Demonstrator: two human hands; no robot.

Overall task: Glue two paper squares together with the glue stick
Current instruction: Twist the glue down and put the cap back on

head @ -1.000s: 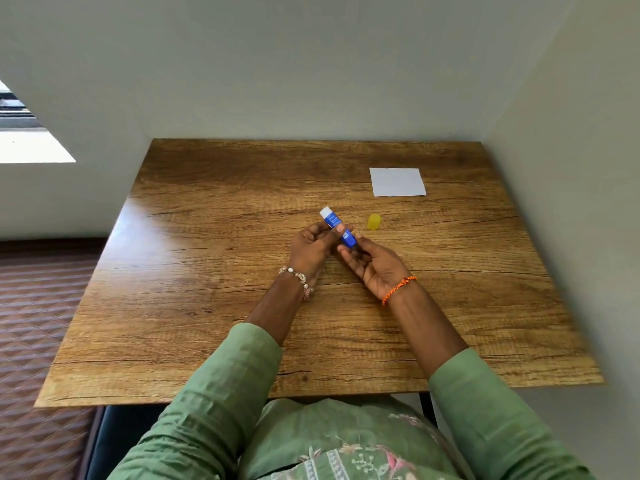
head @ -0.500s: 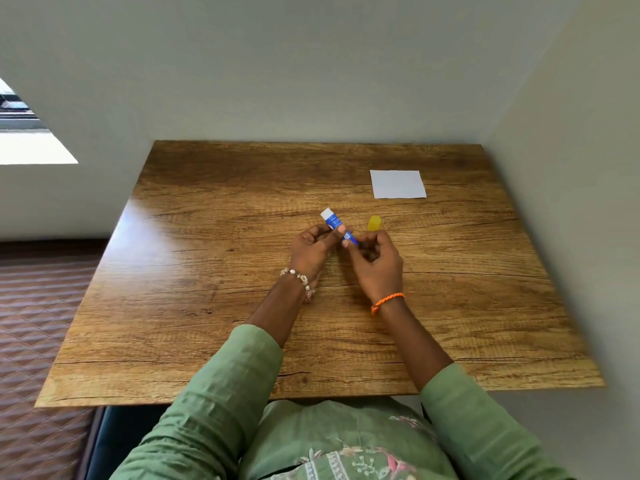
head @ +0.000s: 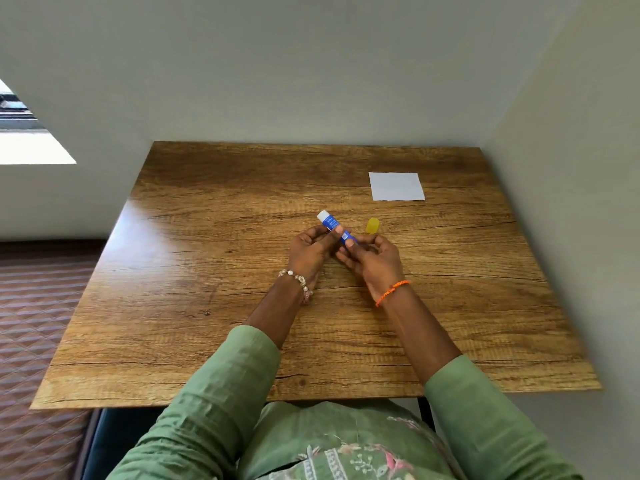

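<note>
A blue glue stick (head: 331, 224) with a white end pointing up and to the left is held over the middle of the wooden table (head: 207, 271). My left hand (head: 311, 252) grips its middle with thumb and fingers. My right hand (head: 372, 259) pinches its lower end with curled fingers. The yellow cap (head: 373, 225) stands on the table just right of the stick, beyond my right fingers. A white paper square (head: 396, 186) lies flat at the far right of the table; whether it is one sheet or two stacked I cannot tell.
A wall (head: 571, 202) runs close along the table's right edge and another behind its far edge. A patterned floor (head: 34, 323) lies to the left. My green sleeves cover the near table edge.
My right hand went from lying open beneath the glue stick to closing its fingers round the lower end. The stick, cap and paper stayed in place.
</note>
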